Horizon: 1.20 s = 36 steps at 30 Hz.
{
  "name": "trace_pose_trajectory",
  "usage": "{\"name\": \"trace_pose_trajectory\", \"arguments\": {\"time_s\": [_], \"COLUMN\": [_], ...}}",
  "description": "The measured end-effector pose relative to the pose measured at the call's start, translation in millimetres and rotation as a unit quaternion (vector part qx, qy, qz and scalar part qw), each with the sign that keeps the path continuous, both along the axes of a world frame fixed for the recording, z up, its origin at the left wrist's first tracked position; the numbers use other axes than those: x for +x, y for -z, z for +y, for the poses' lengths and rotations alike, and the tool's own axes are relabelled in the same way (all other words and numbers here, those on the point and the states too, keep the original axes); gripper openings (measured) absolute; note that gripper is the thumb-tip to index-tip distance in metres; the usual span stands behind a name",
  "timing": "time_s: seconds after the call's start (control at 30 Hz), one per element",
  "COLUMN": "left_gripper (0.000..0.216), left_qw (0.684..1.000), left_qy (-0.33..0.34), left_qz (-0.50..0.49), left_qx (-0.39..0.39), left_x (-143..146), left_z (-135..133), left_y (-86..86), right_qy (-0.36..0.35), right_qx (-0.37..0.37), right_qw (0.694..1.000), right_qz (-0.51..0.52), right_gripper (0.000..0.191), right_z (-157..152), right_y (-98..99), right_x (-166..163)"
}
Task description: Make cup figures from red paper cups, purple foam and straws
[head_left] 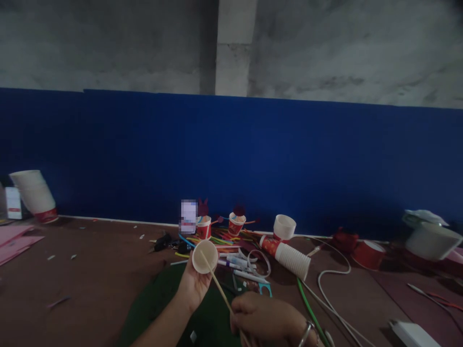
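Observation:
My left hand (193, 284) is closed around a small white paper cup (204, 256), holding it up with its flat bottom facing me. My right hand (265, 320) pinches a thin wooden stick (217, 284) whose far tip touches the cup's bottom. Both hands hover over a dark green mat (162, 303) on the brown table. A bracelet circles my right wrist.
Behind the hands lie coloured straws (220, 239), pens (240, 262), two decorated red cups (237, 224), a tipped stack of cups (289, 258), an upright white cup (284, 226) and white cables (334, 270). A cup stack (34, 195) stands far left, a white bowl (432, 241) far right, before a blue wall.

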State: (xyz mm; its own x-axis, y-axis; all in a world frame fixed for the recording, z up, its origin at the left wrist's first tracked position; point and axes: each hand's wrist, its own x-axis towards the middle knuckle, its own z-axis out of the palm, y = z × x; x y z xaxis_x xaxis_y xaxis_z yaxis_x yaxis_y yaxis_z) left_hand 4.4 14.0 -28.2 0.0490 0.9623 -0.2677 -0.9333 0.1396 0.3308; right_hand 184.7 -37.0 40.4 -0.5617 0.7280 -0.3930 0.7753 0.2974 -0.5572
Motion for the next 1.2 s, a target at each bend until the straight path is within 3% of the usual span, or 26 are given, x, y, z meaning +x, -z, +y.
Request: {"name": "trace_pose_trajectory", "arguments": {"time_s": [0.47, 0.83, 1.07, 1.2], "left_gripper": [0.042, 0.051, 0.041, 0.04], "left_qw": [0.997, 0.996, 0.994, 0.993], "left_qy": [-0.006, -0.017, 0.007, -0.005], "left_qz": [0.052, 0.068, 0.073, 0.082], "left_qx": [-0.057, -0.048, -0.079, -0.083], "left_x": [5, 3, 0, -1], "left_z": [-5, -4, -2, -1], "left_y": [-5.3, 3.5, 3.3, 5.6], "right_qy": [-0.011, -0.002, -0.001, 0.016], "right_qx": [0.034, 0.03, 0.071, 0.056], "right_qw": [0.999, 0.999, 0.997, 0.998], "right_qz": [0.016, 0.011, 0.018, 0.033], "right_gripper": [0.027, 0.025, 0.025, 0.024], "right_z": [4, 5, 11, 12], "right_y": [7.6, 7.4, 18.2, 17.7], "right_x": [4, 6, 9, 8]}}
